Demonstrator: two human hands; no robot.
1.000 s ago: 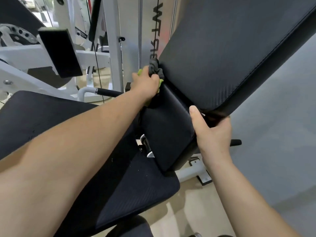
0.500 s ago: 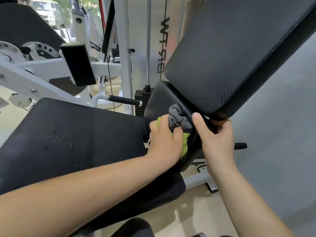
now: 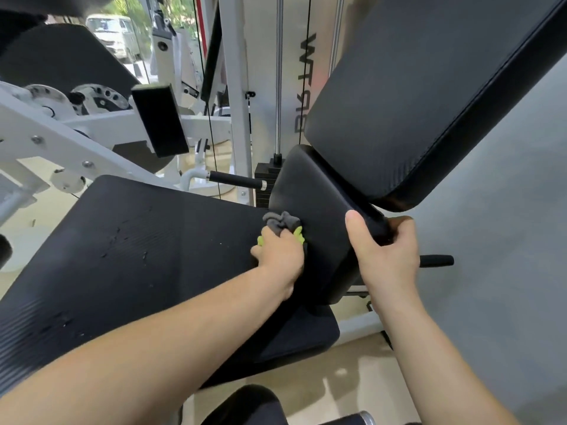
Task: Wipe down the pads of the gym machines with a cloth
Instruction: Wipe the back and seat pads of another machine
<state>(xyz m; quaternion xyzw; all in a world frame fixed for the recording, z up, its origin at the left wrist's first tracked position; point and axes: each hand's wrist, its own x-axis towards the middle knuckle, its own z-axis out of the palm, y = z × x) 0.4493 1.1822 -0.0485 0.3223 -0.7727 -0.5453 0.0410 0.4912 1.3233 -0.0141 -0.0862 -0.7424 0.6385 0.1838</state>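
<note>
My left hand grips a bunched grey and lime-green cloth and presses it against the lower left side of the small black pad in the middle. My right hand grips that pad's right edge, thumb on the front face and fingers curled behind it. Above it tilts the large black back pad. The wide black seat pad lies at lower left, with a few specks and droplets on it.
White machine frame with a small black pad stands at left. A weight stack and guide rods sit behind the pads. Two black handles stick out sideways. A grey wall is on the right, beige floor below.
My left hand has swept the cloth down the small pad from its top to its lower left side. My right hand has kept its grip on the pad's right edge.
</note>
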